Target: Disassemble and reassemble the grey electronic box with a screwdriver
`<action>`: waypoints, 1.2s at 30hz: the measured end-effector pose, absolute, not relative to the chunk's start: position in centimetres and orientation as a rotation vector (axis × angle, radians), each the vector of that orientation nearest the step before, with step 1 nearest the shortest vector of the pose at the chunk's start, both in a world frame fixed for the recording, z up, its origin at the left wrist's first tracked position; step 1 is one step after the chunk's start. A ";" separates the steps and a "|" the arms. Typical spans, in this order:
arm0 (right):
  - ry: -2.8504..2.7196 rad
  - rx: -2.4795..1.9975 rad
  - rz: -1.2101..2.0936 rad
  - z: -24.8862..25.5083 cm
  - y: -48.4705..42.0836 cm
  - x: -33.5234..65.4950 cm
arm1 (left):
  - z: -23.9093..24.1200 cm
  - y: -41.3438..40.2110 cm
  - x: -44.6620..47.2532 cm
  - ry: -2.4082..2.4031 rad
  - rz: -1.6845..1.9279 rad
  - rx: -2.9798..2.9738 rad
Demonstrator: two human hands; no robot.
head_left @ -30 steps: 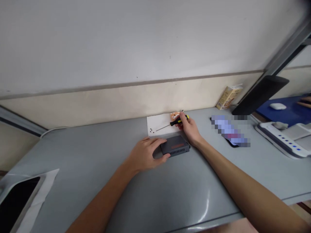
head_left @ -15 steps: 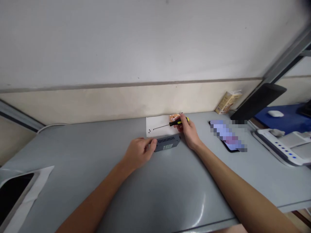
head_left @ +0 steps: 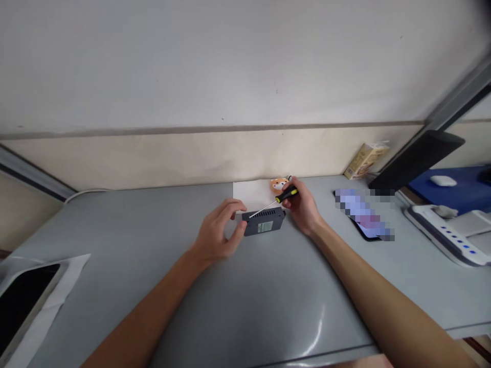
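Observation:
A dark grey vented box (head_left: 274, 225) with a pale label stands tilted on the desk, its slots along the upper edge. My left hand (head_left: 218, 230) is at its left end, thumb against the front corner and index finger by the top edge. My right hand (head_left: 305, 209) grips a screwdriver (head_left: 287, 194) by its black and yellow handle. The shaft points down to the left, with the tip at the box's upper left corner; contact is too small to tell. Behind the box lies white paper (head_left: 249, 191), with an orange animal-face item (head_left: 279, 184) at its right.
On the right lie a phone (head_left: 360, 214) with a blurred screen and a white power strip (head_left: 441, 235). A yellow carton (head_left: 364, 161) and a black upright object (head_left: 418, 161) stand by the wall. A black-screened device (head_left: 26, 301) lies on paper at the left.
The screwdriver tip has moved from the paper, near several small dark screws, to the box's upper left corner. My left fingers have lifted and spread somewhat. The screws no longer show.

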State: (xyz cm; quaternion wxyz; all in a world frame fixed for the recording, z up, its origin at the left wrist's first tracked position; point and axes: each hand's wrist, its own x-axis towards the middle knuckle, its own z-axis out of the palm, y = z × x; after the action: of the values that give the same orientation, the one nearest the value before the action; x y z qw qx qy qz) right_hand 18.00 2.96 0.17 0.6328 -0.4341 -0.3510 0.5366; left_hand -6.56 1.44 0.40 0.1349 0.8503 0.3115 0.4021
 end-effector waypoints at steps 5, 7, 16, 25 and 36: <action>-0.798 -0.968 1.258 0.1 3.0 17.9 | 0.3 1.2 -6.3 0.781 1.190 2.550; -0.803 -0.968 1.256 0.1 2.9 17.9 | 0.4 1.1 -6.2 0.771 1.214 2.562; -0.848 -1.015 1.196 -0.3 3.2 18.2 | 0.4 1.2 -6.3 0.811 1.200 2.643; -1.170 -1.232 0.892 -0.4 3.0 17.7 | 0.7 1.3 -6.3 0.808 1.157 2.778; -1.262 -1.253 0.956 -0.5 3.0 17.7 | 0.1 0.8 -5.7 0.824 1.242 2.781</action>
State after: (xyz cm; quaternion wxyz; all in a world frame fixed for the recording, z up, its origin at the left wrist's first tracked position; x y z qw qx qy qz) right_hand 17.72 2.98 -0.55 0.5324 -0.5253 -0.5290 0.4009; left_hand -5.68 0.82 0.11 -0.0068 0.8814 0.2612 0.3937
